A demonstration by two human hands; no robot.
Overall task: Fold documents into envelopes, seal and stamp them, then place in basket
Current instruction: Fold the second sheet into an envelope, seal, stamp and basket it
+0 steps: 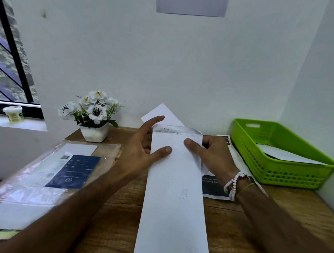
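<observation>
A long white envelope (176, 197) is held lengthwise above the wooden desk (112, 232), its near end at the bottom edge of the view. Left of the envelope and near its closer half lies a plastic-wrapped pack (42, 176) with a blue label. Further along the envelope, the left hand (137, 150) grips its left edge: the thumb presses on the front, fingers are tucked behind and the forefinger is stretched out straight. The right hand (212, 156) holds the envelope's right edge the same way, thumb on the front, fingers behind. A printed sheet (215, 187) lies just right of the envelope, under the beaded right wrist. At the envelope's far end a folded document (178, 129) with grey print peeks out, and the open flap (163, 112) points up behind it. Well to the right of the envelope stands the green basket (279, 172) with white paper inside; to its far left is a white pot of flowers (93, 134).
</observation>
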